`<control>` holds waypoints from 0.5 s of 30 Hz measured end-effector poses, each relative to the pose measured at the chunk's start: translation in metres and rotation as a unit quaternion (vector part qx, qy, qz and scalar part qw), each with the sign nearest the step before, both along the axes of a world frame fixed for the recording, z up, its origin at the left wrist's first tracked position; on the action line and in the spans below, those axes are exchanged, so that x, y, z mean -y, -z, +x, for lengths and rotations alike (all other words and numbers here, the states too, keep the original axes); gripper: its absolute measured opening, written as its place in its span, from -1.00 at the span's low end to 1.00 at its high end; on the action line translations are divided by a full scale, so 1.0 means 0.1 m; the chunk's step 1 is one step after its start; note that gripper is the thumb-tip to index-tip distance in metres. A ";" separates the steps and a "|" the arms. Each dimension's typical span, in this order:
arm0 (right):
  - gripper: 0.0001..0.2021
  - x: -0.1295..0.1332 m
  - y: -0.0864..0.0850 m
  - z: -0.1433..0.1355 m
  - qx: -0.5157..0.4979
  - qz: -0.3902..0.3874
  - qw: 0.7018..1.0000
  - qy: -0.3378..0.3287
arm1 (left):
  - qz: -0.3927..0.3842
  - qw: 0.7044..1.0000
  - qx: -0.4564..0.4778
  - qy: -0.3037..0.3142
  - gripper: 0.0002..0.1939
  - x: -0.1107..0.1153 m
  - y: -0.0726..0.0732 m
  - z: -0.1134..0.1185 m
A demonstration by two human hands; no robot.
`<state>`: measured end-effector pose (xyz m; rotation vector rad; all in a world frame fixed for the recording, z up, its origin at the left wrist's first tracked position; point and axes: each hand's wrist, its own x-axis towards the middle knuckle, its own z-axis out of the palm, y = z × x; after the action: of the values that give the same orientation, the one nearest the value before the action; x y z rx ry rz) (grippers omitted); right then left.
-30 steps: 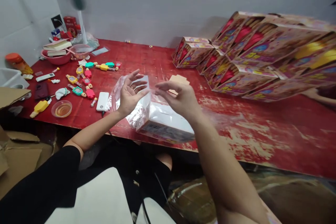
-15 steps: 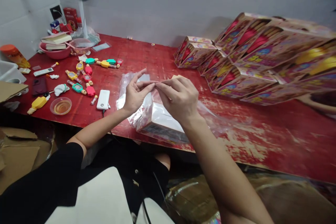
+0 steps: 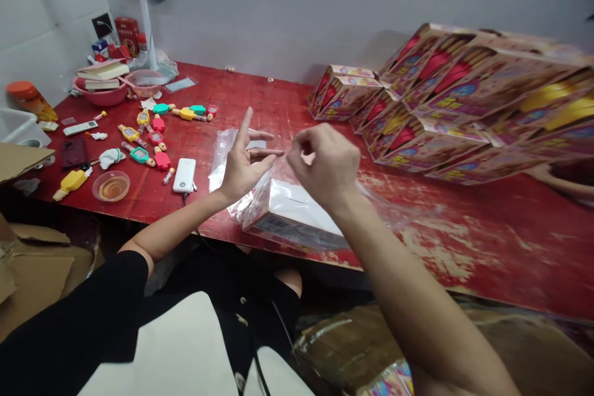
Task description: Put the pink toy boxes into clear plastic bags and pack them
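Note:
My left hand (image 3: 245, 164) is raised over the table's near edge, its fingers spread and nothing visible in its grasp. To its right, my right hand (image 3: 322, 164) has its fingers curled together in a pinch; anything between them is too small to make out. Below both hands lies a white-topped box (image 3: 297, 207) inside clear plastic, partly covered by my right hand and forearm. More clear plastic film (image 3: 223, 158) lies flat behind and beside my left hand. A small gap separates the fingertips of the two hands.
Printed boxes (image 3: 464, 86) are stacked at the back right. At left are a white power bank (image 3: 184, 175), colourful small toys (image 3: 139, 154), a clear dish (image 3: 111, 186) and a pink bowl (image 3: 104, 96). Another person's arm (image 3: 552, 182) shows at the right edge.
My hands have parted slightly at the fingertips, and my right hand has moved a little right with its fingers curled tighter. More of my left hand's fingers show spread.

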<state>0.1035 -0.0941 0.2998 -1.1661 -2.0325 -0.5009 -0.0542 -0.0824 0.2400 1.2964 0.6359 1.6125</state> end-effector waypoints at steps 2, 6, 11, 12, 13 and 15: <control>-0.85 0.06 -0.06 0.10 -0.083 0.015 0.996 -0.012 | -0.008 1.000 -0.015 -0.009 0.06 -0.03 0.03 0.01; -0.79 0.23 -0.12 0.13 0.044 0.017 0.999 -0.022 | -0.019 0.999 -0.025 -0.007 0.09 -0.04 0.02 0.02; -0.75 0.23 0.01 -0.04 0.211 -0.013 0.977 0.015 | 0.003 0.999 -0.051 -0.005 0.08 0.05 -0.08 -0.02; -0.75 0.20 0.03 -0.06 0.223 -0.013 0.975 0.020 | 0.009 0.998 -0.059 -0.007 0.08 0.06 -0.10 -0.03; -0.76 0.16 0.04 -0.06 0.224 -0.011 0.974 0.022 | 0.013 0.998 -0.064 -0.008 0.08 0.08 -0.11 -0.03; -0.80 0.08 0.05 -0.06 0.185 -0.010 0.983 0.011 | 0.016 0.998 -0.065 -0.009 0.08 0.10 -0.11 -0.02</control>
<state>0.0978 -0.1024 0.2944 -1.1752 -2.3435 -0.7558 -0.0563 -0.0921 0.2509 1.4314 0.7043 1.5674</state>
